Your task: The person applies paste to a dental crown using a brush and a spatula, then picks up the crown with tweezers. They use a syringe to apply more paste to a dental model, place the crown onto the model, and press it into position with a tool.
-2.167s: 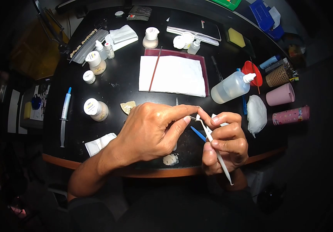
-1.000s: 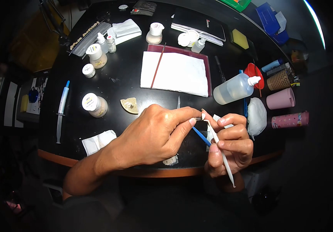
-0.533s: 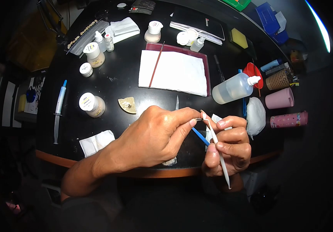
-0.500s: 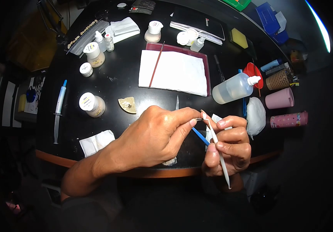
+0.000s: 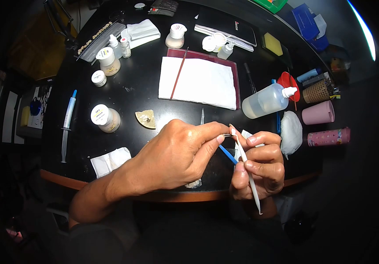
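My left hand [image 5: 178, 152] is closed in a pinch, thumb and forefinger on a thin metal piece [image 5: 228, 135] mostly hidden by the fingertips. Thumb and fingers of my right hand [image 5: 263, 163] close round a slender white double-ended stick [image 5: 252, 179] with small hooked tips. Its upper end meets the left fingertips, where a small whitish bit [image 5: 233, 131] shows. Behind the hands, a blue handle [image 5: 228, 154] slants between them, and a pointed blade-like tip [image 5: 202, 115] rises past my left knuckles. Left of that hand is a yellowish gridded wedge [image 5: 146, 119].
White folded paper [image 5: 198, 83] lies on a maroon tray, a brush [image 5: 179, 72] across it. A squeeze bottle [image 5: 266, 101] lies to the right, near a red dish [image 5: 285, 79] and a white bundle [image 5: 291, 134]. Labelled jars [image 5: 105, 118] and a syringe [image 5: 68, 121] are on the left.
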The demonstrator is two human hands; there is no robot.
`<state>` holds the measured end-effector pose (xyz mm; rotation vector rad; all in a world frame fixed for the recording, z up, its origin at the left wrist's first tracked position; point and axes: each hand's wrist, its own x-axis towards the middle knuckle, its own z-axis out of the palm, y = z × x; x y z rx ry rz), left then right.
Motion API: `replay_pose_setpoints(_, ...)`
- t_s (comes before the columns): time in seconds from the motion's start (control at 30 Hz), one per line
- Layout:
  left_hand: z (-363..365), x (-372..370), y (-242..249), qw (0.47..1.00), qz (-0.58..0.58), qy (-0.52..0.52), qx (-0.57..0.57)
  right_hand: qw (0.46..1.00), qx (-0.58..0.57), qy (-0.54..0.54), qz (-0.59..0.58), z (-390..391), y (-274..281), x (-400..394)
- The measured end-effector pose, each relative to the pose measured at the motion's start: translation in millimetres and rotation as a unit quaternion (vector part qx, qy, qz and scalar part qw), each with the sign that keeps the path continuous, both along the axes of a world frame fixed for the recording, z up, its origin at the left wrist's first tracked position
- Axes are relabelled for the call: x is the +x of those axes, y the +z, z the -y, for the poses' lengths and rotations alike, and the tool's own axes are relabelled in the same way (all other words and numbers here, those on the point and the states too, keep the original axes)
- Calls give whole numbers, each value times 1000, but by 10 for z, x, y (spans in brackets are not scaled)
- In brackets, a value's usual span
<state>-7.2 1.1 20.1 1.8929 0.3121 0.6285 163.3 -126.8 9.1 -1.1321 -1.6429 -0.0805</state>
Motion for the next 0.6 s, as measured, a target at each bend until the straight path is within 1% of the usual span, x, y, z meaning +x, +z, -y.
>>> replay_pose_setpoints(0.4, -5, -5, 21, 1000, -15, -3, -4, 1000, -6, -5, 22, -7, 45, -3)
replay_pose_setpoints(0.5, 4, 8, -20, 1000, 12, 6, 3, 1000, -11, -3, 21, -3, 71, -9)
replay_pose_setpoints(0.6, 6, -3, -3, 1000, -8, 3, -3, 1000, -12, 10, -1, 9, 52, -5)
